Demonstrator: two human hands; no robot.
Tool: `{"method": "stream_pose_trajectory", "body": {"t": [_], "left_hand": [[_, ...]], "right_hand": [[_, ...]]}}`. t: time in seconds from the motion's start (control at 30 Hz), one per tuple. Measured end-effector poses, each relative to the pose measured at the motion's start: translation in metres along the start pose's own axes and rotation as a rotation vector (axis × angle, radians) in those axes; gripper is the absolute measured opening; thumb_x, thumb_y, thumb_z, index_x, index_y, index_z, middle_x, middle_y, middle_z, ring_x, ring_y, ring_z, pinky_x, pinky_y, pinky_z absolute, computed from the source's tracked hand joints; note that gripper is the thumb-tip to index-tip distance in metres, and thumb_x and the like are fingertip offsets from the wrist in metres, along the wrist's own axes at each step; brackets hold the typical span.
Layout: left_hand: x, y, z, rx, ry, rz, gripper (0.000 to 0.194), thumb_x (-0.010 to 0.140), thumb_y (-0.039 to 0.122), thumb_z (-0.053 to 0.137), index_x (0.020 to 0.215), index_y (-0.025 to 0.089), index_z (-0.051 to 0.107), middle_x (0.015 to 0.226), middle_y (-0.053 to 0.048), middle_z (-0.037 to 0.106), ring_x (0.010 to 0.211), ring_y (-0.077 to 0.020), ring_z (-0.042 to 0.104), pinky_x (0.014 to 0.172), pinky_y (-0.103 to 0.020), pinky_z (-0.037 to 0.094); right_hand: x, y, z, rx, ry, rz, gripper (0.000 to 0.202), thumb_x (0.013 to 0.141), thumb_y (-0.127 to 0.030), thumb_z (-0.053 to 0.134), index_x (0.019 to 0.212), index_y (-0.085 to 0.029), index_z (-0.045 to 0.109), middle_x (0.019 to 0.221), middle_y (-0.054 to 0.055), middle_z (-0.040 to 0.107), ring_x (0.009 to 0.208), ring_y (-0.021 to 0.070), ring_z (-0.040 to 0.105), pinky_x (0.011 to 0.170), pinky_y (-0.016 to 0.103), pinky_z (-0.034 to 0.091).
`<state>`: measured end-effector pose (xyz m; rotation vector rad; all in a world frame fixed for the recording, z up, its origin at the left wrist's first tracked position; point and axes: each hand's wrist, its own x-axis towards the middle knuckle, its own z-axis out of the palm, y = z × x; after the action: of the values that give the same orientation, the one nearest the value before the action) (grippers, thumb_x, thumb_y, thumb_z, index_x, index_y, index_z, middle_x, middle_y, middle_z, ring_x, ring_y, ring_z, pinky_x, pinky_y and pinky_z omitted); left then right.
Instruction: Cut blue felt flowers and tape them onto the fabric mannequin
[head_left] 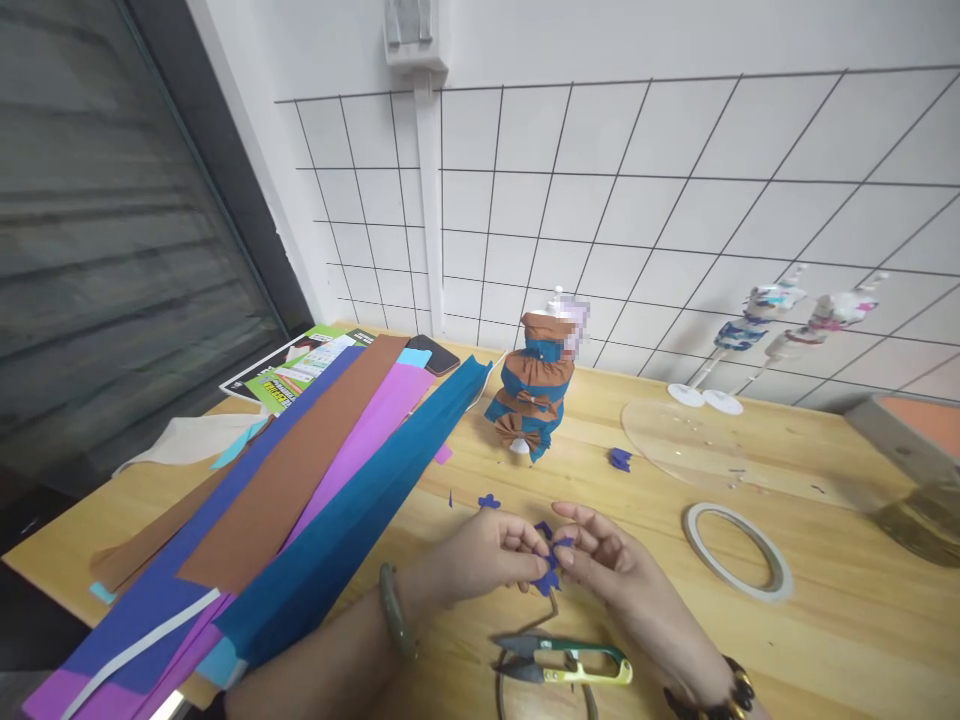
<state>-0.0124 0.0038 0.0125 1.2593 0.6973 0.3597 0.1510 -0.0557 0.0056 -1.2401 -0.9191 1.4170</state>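
- Pinching blue paper cutout (548,581) btwn L hand (480,552) & R hand (628,580), fingertips together on opp. sides; about equally near both, long axis unclear.
- Nearer body: thread snips (553,645), blades ptg L.
- Just fwd of L hand: loose blue flower cutout (489,502).
- Off R: tape roll (691,530).

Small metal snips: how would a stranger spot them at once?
On the light wooden table, find the bare left hand and right hand. Nearer the camera lie the snips, dark blades pointing left. Unlike the flat white ring farther right, they have one green and one yellow handle.
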Motion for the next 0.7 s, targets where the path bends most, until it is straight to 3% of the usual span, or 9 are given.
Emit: {"method": "stream_pose_trajectory", "body": {"t": [0.7], "left_hand": [[-0.0001, -0.0052, -0.0027, 0.074, -0.085, -0.026, 0.01, 0.061, 0.018, 0.058, 0.069, 0.013, 0.061, 0.065, 0.0, 0.061, 0.061, -0.0096, 0.053, 0.061, -0.022, 0.04]], "right_hand": [[0.0016, -0.0018, -0.0008, -0.105, 0.016, -0.038, 0.048, 0.058, -0.037, 0.076, 0.099, -0.019, 0.059, 0.07, -0.001, 0.061, 0.067, 0.0146, 0.059, 0.066, 0.03, 0.047]]}}
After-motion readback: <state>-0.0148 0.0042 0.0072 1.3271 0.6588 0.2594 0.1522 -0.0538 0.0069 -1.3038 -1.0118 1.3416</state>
